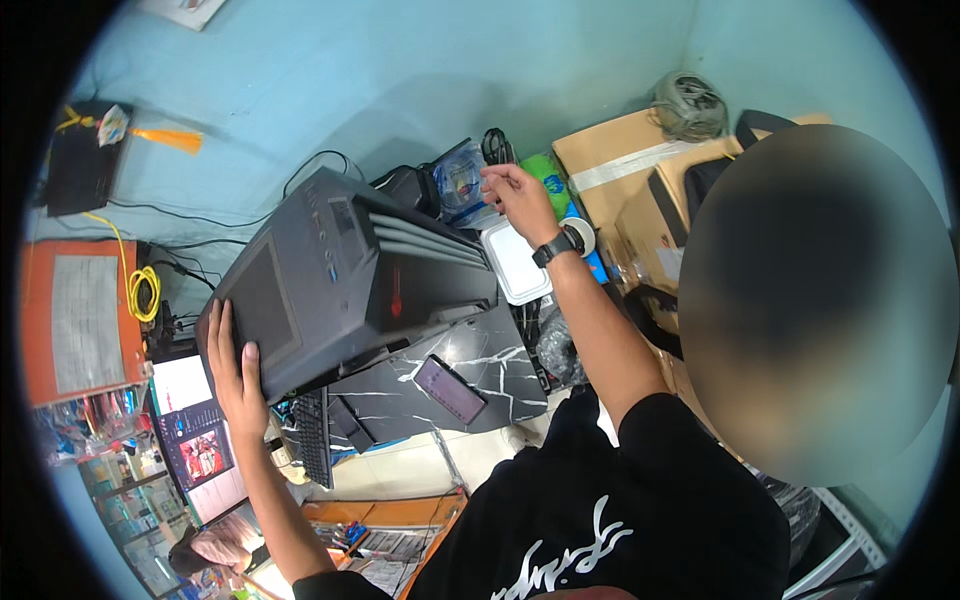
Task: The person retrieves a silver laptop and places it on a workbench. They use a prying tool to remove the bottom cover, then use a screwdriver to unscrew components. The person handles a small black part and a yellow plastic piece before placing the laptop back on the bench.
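From where I sit, the biggest thing in the head view is the dark computer tower case, tilted up off the black marble-patterned desk so that one long edge rests on the top while the far end leans toward the blue wall. I judge the job to be at an early handling stage — the case is lifted and steadied, its side panels look to be on, and I see nothing taken out of it, so whatever opening or turning is meant is not yet done. My left hand lies flat and spread against the near end of the case, fingers up along its edge, propping rather than clasping it. My right hand is raised beyond the case's far top corner, near a clear plastic spindle of discs; its fingers are curled with the tips pinched, but I cannot tell whether they hold anything or only hover there. Behind that hand stand cardboard boxes, one sealed with pale tape, and a white lidded box sits just beside the case. On the desk under the tilted case lies a phone with its screen lit — well clear of both hands. A black keyboard hangs at the desk's near edge.
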Tool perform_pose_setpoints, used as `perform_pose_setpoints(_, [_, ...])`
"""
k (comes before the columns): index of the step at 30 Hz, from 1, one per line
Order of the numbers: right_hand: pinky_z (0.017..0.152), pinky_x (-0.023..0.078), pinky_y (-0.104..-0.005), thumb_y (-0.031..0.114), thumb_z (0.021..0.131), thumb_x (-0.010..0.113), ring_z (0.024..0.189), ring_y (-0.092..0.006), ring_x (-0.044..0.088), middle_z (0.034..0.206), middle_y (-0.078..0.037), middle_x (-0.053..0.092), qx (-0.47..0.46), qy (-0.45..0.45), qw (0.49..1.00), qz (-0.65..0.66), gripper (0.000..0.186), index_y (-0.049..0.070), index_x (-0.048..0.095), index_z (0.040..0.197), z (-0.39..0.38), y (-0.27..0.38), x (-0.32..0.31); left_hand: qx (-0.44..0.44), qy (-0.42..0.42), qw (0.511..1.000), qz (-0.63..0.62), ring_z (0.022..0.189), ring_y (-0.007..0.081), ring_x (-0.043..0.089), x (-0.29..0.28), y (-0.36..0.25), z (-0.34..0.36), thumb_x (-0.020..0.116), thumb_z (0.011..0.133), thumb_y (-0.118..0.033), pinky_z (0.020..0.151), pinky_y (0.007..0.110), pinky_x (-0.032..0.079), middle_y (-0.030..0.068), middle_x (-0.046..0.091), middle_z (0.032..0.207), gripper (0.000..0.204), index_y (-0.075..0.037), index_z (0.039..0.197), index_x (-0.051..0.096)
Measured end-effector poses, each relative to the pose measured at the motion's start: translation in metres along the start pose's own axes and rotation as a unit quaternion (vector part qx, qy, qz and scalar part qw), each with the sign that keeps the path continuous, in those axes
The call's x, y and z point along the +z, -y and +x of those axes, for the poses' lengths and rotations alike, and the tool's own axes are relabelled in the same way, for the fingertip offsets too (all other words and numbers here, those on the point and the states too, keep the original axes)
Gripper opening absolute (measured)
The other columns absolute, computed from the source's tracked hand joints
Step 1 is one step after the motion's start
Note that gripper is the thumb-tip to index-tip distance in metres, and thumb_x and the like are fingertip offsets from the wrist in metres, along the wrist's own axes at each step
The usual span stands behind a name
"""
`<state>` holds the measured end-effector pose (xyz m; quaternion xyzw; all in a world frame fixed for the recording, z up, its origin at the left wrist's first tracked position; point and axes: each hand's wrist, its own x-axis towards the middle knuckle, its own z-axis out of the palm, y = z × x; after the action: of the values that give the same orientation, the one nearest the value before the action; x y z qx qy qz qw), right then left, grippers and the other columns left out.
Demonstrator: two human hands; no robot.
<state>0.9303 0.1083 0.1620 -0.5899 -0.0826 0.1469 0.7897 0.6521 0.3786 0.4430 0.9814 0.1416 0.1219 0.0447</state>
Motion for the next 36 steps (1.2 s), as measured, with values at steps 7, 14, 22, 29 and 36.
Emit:
perform_pose_setpoints(7, [0.084,0.055,-0.0356,0.024,0.095,0.067,0.094,-0.0257,0.072,0.100,-0.013,0.074,-0.043,0.038,0.992,-0.112,0.030,0.005,0.070,0.118,0.093,-0.039,0.044,-0.007,0.020,1.000,0.000,0.151,0.0403,0.031,0.001,-0.015,0.009,0.036,0.103,-0.049,0.123,0.049,0.022,0.0240,0.035,0.161,0.071,0.001,0.154,0.041])
perform_pose_setpoints(14, [0.110,0.040,-0.0526,0.040,0.077,0.085,0.141,-0.0379,0.042,0.150,-0.021,0.045,-0.233,0.342,0.735,-0.537,0.085,0.023,0.046,0.151,0.122,-0.026,0.109,-0.030,0.024,0.999,-0.002,0.149,0.0418,0.033,0.004,-0.013,0.011,0.035,0.101,-0.057,0.122,0.051,0.024,0.0254,0.035,0.161,0.079,0.001,0.154,0.041])
perform_pose_setpoints(22, [0.112,0.041,-0.0537,0.020,0.073,0.083,0.137,-0.0444,0.041,0.149,-0.025,0.041,-0.208,0.387,0.689,-0.576,0.092,0.032,0.042,0.154,0.128,-0.033,0.134,-0.058,0.008,0.998,-0.003,0.149,0.0424,0.034,-0.004,-0.008,0.007,0.044,0.096,-0.060,0.122,0.052,0.024,0.0258,0.040,0.158,0.081,0.002,0.149,0.048])
perform_pose_setpoints(29, [0.116,0.032,-0.0505,-0.002,0.076,0.057,0.136,-0.0447,0.044,0.145,-0.025,0.051,-0.285,0.302,0.778,-0.471,0.073,0.010,0.052,0.147,0.088,0.023,0.067,-0.036,-0.021,0.999,0.016,0.144,0.0432,0.041,-0.012,0.001,-0.004,0.057,0.092,-0.051,0.119,0.052,0.031,0.0218,0.047,0.154,0.071,-0.006,0.147,0.054])
perform_pose_setpoints(36, [0.114,0.039,-0.0373,0.008,0.096,0.066,0.127,-0.0250,0.056,0.149,-0.016,0.053,-0.151,-0.039,0.954,-0.257,0.058,-0.004,0.047,0.149,-0.010,0.106,-0.009,0.029,-0.193,0.981,-0.016,0.136,0.0383,0.049,0.025,0.013,-0.009,0.055,0.094,-0.063,0.118,0.057,0.031,0.0179,0.057,0.142,0.073,-0.006,0.138,0.059])
